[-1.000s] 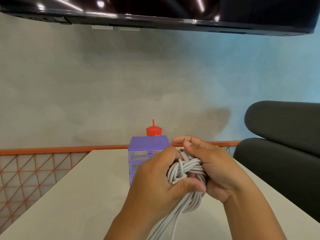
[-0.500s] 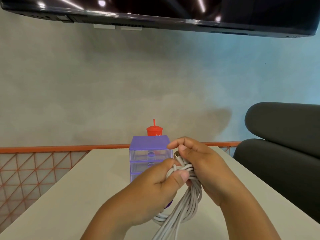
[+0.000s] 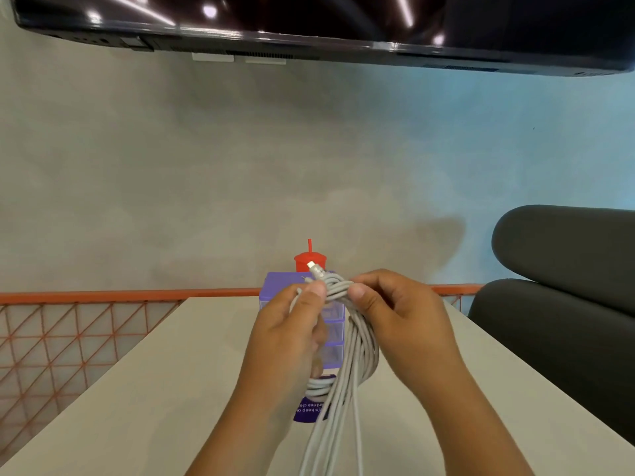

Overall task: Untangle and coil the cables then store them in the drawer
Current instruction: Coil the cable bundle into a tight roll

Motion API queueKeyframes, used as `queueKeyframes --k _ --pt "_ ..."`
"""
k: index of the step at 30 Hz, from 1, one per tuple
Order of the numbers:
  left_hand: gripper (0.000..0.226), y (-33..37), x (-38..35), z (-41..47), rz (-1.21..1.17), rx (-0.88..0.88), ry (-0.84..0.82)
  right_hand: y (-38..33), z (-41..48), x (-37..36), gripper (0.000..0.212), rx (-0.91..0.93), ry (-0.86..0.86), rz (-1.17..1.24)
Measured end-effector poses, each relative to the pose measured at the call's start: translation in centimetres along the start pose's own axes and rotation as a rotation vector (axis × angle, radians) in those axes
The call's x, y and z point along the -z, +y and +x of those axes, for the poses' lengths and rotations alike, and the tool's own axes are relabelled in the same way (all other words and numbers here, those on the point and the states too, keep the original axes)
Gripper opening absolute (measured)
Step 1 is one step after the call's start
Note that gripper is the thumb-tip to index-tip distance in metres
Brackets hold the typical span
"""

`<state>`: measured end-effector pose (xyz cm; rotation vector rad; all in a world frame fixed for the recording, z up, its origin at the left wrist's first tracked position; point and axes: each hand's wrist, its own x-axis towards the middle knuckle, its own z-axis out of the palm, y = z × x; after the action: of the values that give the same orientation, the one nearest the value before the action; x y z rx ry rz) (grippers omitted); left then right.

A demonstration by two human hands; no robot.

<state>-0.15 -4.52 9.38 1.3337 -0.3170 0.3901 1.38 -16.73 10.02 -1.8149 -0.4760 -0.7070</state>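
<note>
Untangling step | left hand (image 3: 287,333) and right hand (image 3: 400,324) both pinch the knotted top of the grey cable bundle (image 3: 357,355), held above the tabletop (image 3: 154,389) before the purple drawer unit (image 3: 275,284) | next, likely: work the free plug (image 3: 313,266) back through the wraps.

left hand (image 3: 288,334): raised, thumb and fingers pinching | right hand (image 3: 395,314): raised, fingers curled, pinching
</note>
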Motion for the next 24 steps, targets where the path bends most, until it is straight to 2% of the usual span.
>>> queueKeyframes --k 3,6,8,11,14,17,21,24 --pt "0.03 0.3 -0.1 -0.2 -0.006 -0.056 0.012 0.0 -0.1 -0.5 0.029 -0.119 -0.056 0.033" --pt "0.039 0.3 -0.2 -0.5 0.053 -0.11 0.012 -0.2 -0.2 -0.1 0.041 -0.354 -0.229 0.385" --pt "0.04 0.1 -0.3 -0.7 0.09 -0.115 -0.006 -0.1 -0.2 0.1 0.046 -0.461 -0.262 0.597" --pt "0.039 0.1 -0.3 -0.7 0.144 -0.111 -0.036 0.3 0.0 -0.1 0.038 -0.548 -0.286 0.837" --pt "0.036 0.2 0.1 -0.6 0.196 -0.101 -0.086 0.3 0.1 -0.3 0.029 -0.563 -0.285 0.976" --pt "0.035 0.0 -0.1 -0.5 0.21 -0.067 -0.113 0.7 0.3 -0.4 0.03 -0.523 -0.216 0.892" --pt "0.034 -0.7 -0.5 -0.2 0.206 -0.157 0.02 1.2 0.1 -0.3 0.026 -0.321 -0.23 0.503" --pt "0.032 -0.5 -0.2 0.2 0.147 -0.115 0.008 1.3 0.0 -0.6 0.019 -0.218 -0.237 0.274"
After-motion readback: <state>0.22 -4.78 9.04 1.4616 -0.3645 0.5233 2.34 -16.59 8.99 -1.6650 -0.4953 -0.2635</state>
